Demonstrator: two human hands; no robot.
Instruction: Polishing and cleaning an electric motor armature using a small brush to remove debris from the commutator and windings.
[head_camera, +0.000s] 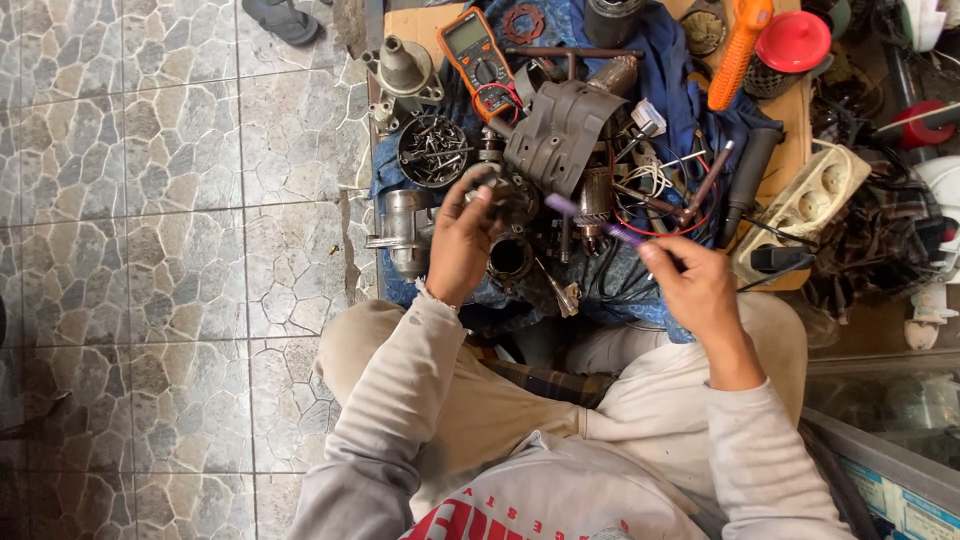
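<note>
My left hand (462, 243) grips a dark metal motor part (503, 190) at the near left of a cluttered low bench covered by a blue cloth (668, 75). My right hand (697, 285) holds a thin purple-handled tool (592, 220), its far end pointing left toward that part. A dark grey plastic housing (560, 125) lies just beyond the part. A round ring-shaped piece (511, 257) sits right under my left hand.
A round tray of screws (432, 152), an orange multimeter (476, 52), a grey metal casting (402, 232), red and black wires (655, 195), an orange-handled tool (738, 50), a red lid (793, 40) and a beige socket strip (800, 205) crowd the bench. Stone-tile floor (150, 250) lies left.
</note>
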